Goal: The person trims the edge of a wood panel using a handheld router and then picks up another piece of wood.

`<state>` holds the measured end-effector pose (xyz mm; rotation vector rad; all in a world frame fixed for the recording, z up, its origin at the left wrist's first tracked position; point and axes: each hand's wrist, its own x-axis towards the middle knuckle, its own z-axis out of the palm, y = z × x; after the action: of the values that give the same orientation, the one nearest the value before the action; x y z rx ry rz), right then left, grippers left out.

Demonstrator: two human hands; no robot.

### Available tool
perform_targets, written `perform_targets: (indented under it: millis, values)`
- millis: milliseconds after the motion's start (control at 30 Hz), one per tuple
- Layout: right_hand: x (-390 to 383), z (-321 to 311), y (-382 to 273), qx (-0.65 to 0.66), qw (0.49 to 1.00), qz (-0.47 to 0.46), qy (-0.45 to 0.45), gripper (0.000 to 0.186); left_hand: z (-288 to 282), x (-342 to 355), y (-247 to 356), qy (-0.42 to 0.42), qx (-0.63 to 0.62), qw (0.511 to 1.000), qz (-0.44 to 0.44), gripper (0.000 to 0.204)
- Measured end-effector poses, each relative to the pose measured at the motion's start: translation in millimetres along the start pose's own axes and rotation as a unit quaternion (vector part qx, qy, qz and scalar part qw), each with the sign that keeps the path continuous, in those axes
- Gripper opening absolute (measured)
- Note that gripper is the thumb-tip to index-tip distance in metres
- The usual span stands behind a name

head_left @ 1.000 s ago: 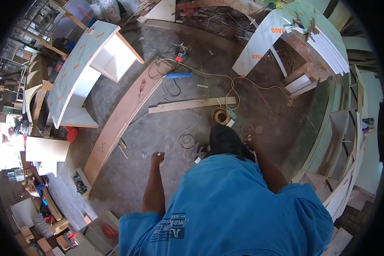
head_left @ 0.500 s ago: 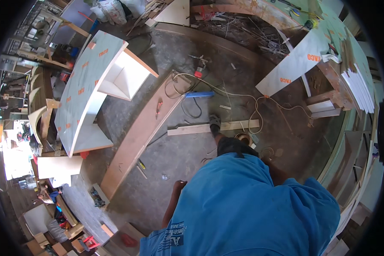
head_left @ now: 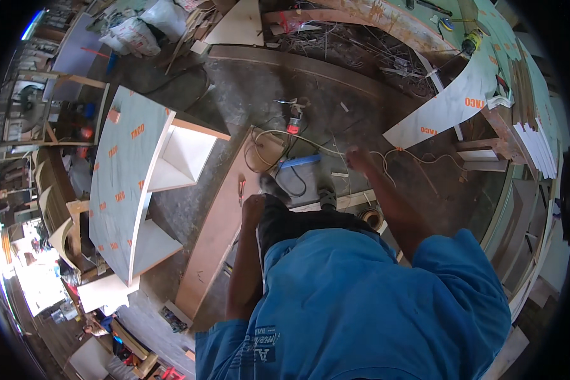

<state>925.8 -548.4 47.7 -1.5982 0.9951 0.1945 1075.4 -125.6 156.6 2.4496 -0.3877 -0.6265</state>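
My left hand (head_left: 254,206) is curled into a fist beside my left knee, over the edge of a long brown board (head_left: 204,263); no held thing shows. A slim red-handled tool (head_left: 242,189) lies on the board just beyond it. My right hand (head_left: 359,159), blurred, is held out above the floor, with a pale air hose (head_left: 328,149) passing below. Its fingers are not clear. Left of that hand lie a blue flat bar (head_left: 299,161) and, farther off, a tool with a red part (head_left: 293,125). A brown roll (head_left: 372,218) lies by my right thigh.
A curved cabinet piece (head_left: 128,183) with open compartments stands at left. A long low curved strip (head_left: 297,68) crosses the floor ahead, with scrap behind it. At right is a table with a curved patterned panel (head_left: 443,114) and a drill (head_left: 471,42). Hose loops lie near my feet.
My left hand has moved forward beside my knee. My right hand and forearm have come into view, reaching ahead. My left foot now shows on the board's edge, and the view has shifted.
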Motion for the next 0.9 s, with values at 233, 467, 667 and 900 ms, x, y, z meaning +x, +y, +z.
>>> perform_targets:
  millis: [233,467,667,900]
  values:
    - [-46,86,103,-0.482,0.829,-0.283,0.005,0.011,-19,142,37,-0.227,-0.053,0.969,-0.080,0.039]
    - [-112,150,-17,-0.169,0.953,0.190,0.165,0.035,-34,278,20,-0.285,0.105,0.953,-0.005,0.038]
    - [-87,218,-43,-0.225,0.913,0.300,0.163,0.073,48,388,-29,-0.282,0.151,0.947,-0.020,0.042]
    - [-22,215,-14,-0.218,0.925,0.298,0.093,0.088,235,508,-130,-0.324,0.132,0.937,-0.020,0.054]
